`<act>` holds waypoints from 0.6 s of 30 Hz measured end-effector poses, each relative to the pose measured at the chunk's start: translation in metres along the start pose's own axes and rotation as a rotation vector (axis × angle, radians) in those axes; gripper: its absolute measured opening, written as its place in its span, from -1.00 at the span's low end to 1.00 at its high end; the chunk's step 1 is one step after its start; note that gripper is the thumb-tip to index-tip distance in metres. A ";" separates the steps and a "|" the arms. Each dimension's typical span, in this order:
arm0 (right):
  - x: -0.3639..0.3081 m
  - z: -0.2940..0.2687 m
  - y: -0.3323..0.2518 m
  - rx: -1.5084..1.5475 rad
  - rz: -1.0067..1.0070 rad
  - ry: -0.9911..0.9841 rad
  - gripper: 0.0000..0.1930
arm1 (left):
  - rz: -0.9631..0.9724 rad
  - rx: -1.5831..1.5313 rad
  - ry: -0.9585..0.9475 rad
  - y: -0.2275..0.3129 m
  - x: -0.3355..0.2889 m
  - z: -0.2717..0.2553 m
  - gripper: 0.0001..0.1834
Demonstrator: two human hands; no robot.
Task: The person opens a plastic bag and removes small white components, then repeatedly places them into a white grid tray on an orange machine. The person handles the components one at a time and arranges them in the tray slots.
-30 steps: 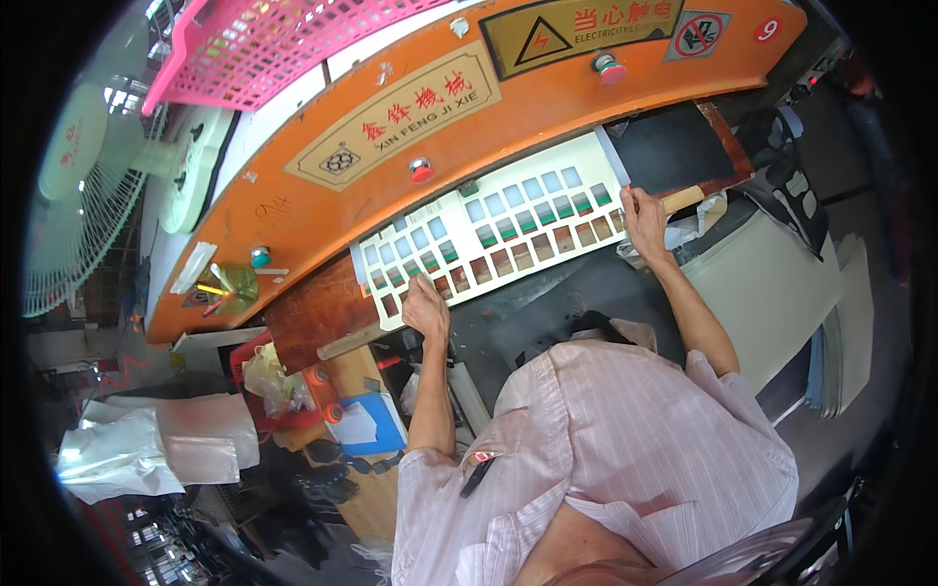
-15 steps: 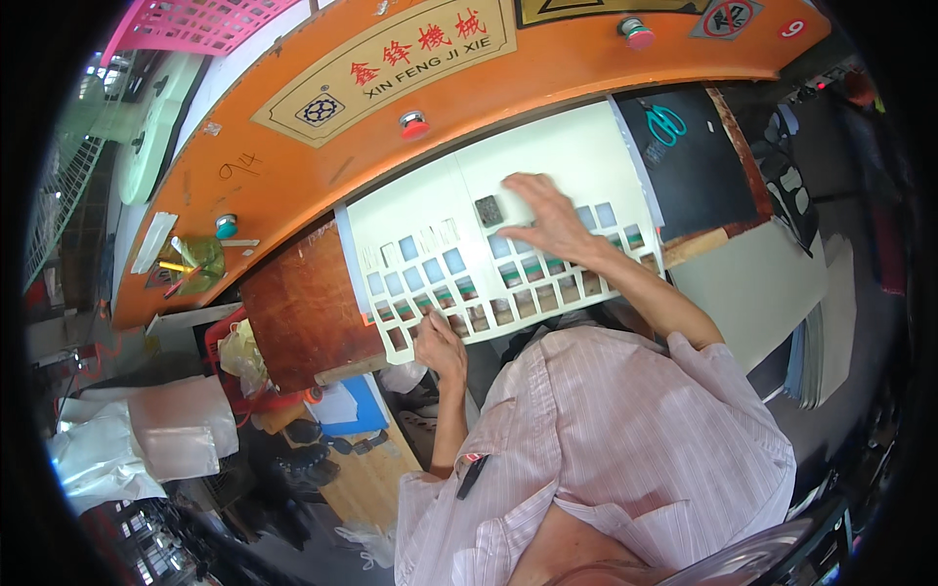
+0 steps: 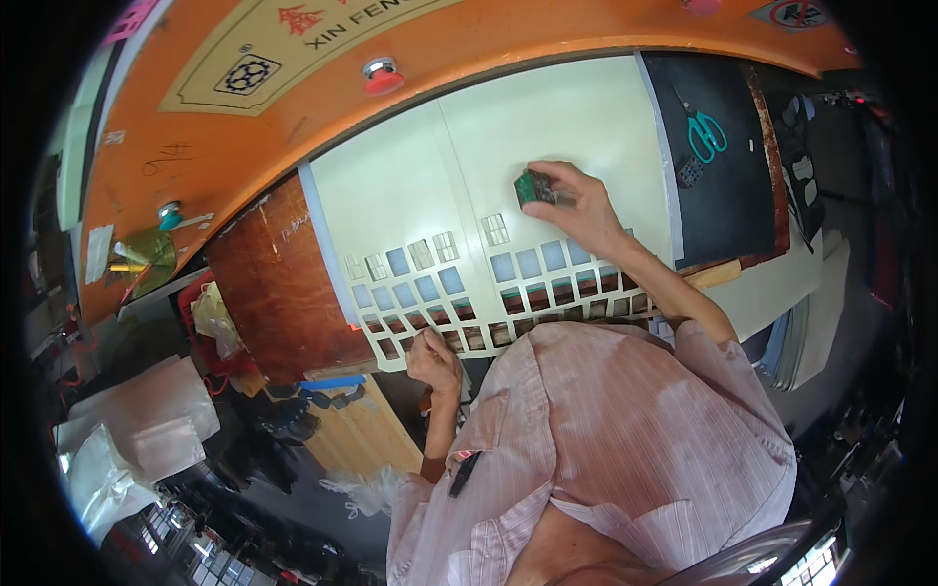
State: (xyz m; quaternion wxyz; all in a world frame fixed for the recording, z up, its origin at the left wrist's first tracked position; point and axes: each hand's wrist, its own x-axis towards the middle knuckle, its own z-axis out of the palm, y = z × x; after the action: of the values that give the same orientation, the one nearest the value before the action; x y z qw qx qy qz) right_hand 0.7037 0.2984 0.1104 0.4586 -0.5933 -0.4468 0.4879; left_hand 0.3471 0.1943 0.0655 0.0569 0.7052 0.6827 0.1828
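Note:
My right hand (image 3: 578, 208) grips a small cutting die (image 3: 533, 188), a dark block with a green side, tilted above the cream sheet (image 3: 547, 107). The sheet lies on the bench with rows of rectangular cutouts along its near side; some show blue beneath, others dark red. Just nearer me than the die is a freshly outlined cut rectangle (image 3: 495, 230). Several similar outlined pieces (image 3: 420, 254) sit at the left of the sheet. At the sheet's near edge my left hand (image 3: 434, 362) is closed, fingers pinching the border strip.
An orange machine beam (image 3: 322, 107) with a red push button (image 3: 382, 76) spans the far side. On a black board at the right lie teal-handled scissors (image 3: 705, 135). A reddish-brown board (image 3: 269, 283) shows at the left, with silvery bags (image 3: 147, 420) below it.
My right hand has taken hold of the die, which stood on the sheet, and lifted it away, exposing the cut outline. My left hand stays at the near edge. The view has shifted.

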 end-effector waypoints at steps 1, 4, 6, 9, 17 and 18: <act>-0.007 -0.001 0.001 -0.118 -0.093 0.019 -0.42 | -0.016 -0.003 -0.020 -0.001 -0.001 0.000 -0.75; -0.019 0.009 0.007 -0.408 -0.372 -0.082 -0.41 | -0.032 -0.033 -0.045 -0.003 -0.002 -0.001 -0.74; -0.022 0.018 0.012 -0.464 -0.386 -0.092 -0.41 | -0.025 -0.052 -0.018 -0.002 -0.001 -0.002 -0.73; -0.024 0.026 0.015 -0.530 -0.406 -0.082 -0.42 | -0.056 -0.110 -0.019 0.000 0.001 0.000 -0.72; -0.033 0.018 0.007 -0.581 -0.498 0.017 -0.43 | -0.046 -0.091 0.168 0.011 0.013 0.010 -0.65; -0.034 0.018 0.006 -0.591 -0.507 0.036 -0.43 | -0.031 -0.084 0.196 0.011 0.015 0.011 -0.64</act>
State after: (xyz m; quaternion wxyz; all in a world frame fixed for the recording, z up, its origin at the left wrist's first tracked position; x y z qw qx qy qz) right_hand 0.6822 0.2659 0.1081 0.3815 -0.5790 -0.6926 0.1988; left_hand 0.3616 0.2107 0.0617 0.0220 0.6701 0.6877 0.2783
